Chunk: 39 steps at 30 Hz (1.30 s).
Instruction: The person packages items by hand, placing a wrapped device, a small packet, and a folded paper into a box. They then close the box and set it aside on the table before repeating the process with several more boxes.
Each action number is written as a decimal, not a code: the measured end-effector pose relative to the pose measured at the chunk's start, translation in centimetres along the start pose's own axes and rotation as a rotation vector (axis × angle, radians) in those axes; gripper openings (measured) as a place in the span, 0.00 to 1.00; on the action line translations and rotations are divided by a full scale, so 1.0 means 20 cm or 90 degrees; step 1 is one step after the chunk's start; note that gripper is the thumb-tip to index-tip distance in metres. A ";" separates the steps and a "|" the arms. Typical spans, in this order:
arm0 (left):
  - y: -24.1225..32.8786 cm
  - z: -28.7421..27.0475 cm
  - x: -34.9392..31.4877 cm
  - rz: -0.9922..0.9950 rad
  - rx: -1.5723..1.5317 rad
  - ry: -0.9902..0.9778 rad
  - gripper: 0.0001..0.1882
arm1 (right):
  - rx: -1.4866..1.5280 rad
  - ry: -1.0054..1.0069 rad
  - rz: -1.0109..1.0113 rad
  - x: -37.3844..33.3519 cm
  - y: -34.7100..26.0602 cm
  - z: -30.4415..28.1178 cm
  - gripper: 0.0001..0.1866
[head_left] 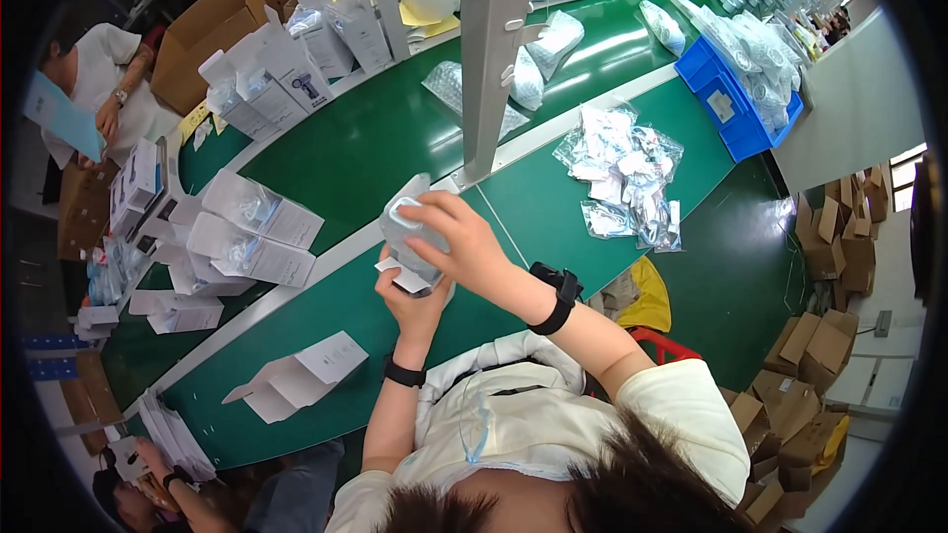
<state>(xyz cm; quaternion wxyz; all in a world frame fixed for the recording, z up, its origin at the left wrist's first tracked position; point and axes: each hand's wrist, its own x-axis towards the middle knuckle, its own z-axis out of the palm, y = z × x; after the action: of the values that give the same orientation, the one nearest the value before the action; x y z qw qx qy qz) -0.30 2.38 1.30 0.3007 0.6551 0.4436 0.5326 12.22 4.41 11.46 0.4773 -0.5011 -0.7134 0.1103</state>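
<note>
Both hands are closed round a greyish, translucent wrapped item (pixel 405 227) above the green bench. My left hand (pixel 413 308) grips its lower end, where a white flap or card edge shows; I cannot tell whether this belongs to a box. My right hand (pixel 449 237) holds the upper part from the right, fingers bent over it near a pale rounded piece. What is inside the wrapping cannot be made out. An open white carton (pixel 301 377) lies on its side on the bench, left of my left forearm.
Open white cartons with bagged contents (pixel 262 227) stand at the left. Clear bags of small parts (pixel 622 173) lie right of a grey metal post (pixel 484 59). Bubble-wrapped items sit on the green belt (pixel 385 109); a blue bin (pixel 726 104) stands far right. Co-workers are at left.
</note>
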 end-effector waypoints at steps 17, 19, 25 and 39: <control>-0.08 -0.17 -0.08 -0.069 -0.009 -0.035 0.41 | -0.082 0.153 0.236 -0.31 0.41 -0.41 0.14; -0.01 -0.22 -0.05 -0.115 -0.008 -0.032 0.41 | -0.249 0.285 0.303 -0.40 0.67 -0.57 0.17; 0.17 -0.28 0.07 -0.066 -0.026 -0.048 0.33 | -0.590 0.152 0.639 -0.72 1.26 -1.02 0.27; 0.31 -0.24 0.21 -0.141 0.304 -0.125 0.16 | -0.125 0.357 0.458 -0.47 0.97 -0.81 0.09</control>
<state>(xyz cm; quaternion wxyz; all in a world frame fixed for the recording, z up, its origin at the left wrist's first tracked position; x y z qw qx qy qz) -3.17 3.06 9.76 0.2360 0.7034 0.5941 0.3109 37.30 0.68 2.13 0.5334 -0.7701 -0.3446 0.0606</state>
